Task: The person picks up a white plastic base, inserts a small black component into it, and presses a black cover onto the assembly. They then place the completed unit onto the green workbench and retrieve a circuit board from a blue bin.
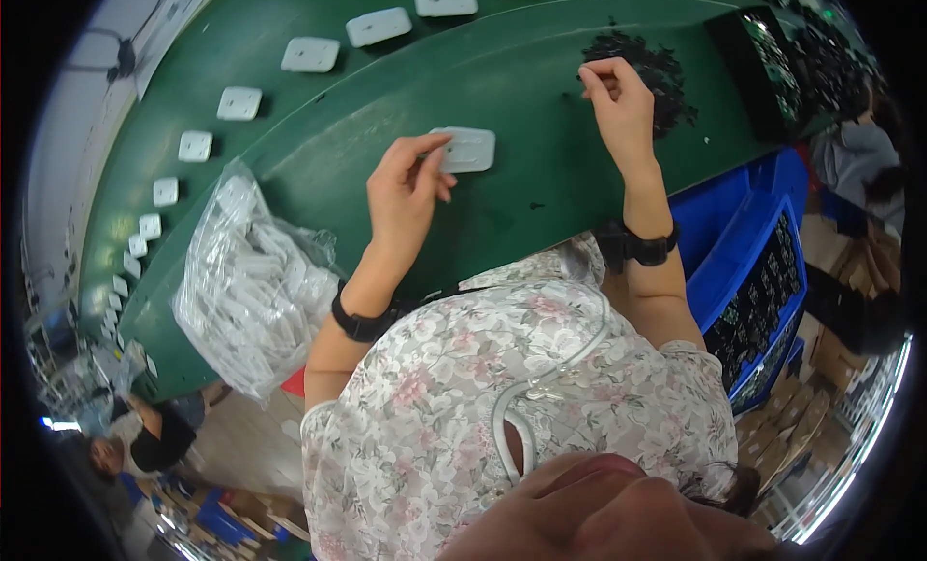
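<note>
A white, rounded rectangular plastic case [470, 151] lies on the green work surface in front of me. My left hand [404, 182] is at its left end, fingers curled with the index finger over the edge. Farther right, my right hand [620, 105] is raised with thumb and index finger pinched on a small black part [581, 75], which barely shows at the fingertips. Just behind and beside that hand spreads a pile of small black parts [666, 83]. The right hand partly hides the pile.
White cases [311, 54] stand in a curved row along the far green belt [266, 141]. A clear bag of white parts [256, 291] sits left. Right are a black tray [758, 73] and blue bins [739, 262]. Other people [145, 435] are nearby.
</note>
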Available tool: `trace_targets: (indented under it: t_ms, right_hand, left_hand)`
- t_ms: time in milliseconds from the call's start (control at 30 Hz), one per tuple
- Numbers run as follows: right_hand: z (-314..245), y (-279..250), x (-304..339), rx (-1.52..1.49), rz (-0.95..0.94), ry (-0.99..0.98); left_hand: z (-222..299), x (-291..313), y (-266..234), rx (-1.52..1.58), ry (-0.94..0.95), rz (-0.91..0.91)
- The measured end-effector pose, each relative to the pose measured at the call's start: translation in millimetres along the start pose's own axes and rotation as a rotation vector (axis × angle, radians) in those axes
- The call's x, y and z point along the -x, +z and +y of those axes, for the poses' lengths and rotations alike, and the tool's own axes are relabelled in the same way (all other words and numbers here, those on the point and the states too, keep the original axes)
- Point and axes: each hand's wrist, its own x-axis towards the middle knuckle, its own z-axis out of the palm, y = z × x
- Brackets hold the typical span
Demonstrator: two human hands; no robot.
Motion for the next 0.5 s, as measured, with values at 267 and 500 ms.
trace_targets:
  t_ms: [267, 500]
  right_hand:
    - [-43, 43, 46, -0.779, -0.500, 0.254]
    - [-57, 56, 58, -0.303, -0.385, -0.255]
  left_hand:
    - [13, -1, 20, -0.229, 0.217, 0.066]
    - [6, 4, 11, -0.278, 0.288, 0.101]
